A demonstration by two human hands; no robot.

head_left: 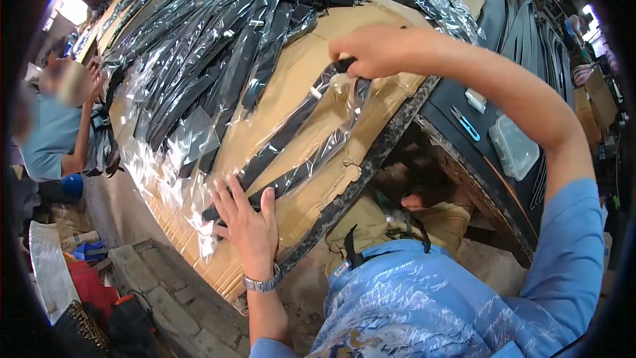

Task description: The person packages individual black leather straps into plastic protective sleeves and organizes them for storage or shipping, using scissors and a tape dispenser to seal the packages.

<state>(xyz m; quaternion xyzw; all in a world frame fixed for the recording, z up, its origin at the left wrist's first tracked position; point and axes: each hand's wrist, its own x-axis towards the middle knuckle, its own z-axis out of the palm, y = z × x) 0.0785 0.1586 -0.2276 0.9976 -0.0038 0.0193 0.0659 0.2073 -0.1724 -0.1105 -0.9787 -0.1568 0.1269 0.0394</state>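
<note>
A black strap [286, 134] in a clear plastic sleeve lies on the cardboard-covered table, doubled back into a long narrow loop. At its far bend, my right hand [377, 53] has its fingers closed round the strap. My left hand [248, 225], with a metal watch on the wrist, rests with spread fingers over the near ends of the strap and its plastic. A large heap of similar plastic-sleeved black straps [205, 59] lies just beyond and to the left.
On the black surface at right are blue-handled thread snips [466, 124], a clear plastic box [515, 147] and more black straps [520, 33]. A dark table edge [338, 192] runs near my body. Another person [59, 126] sits at the left. Stacked bricks [159, 285] are at lower left.
</note>
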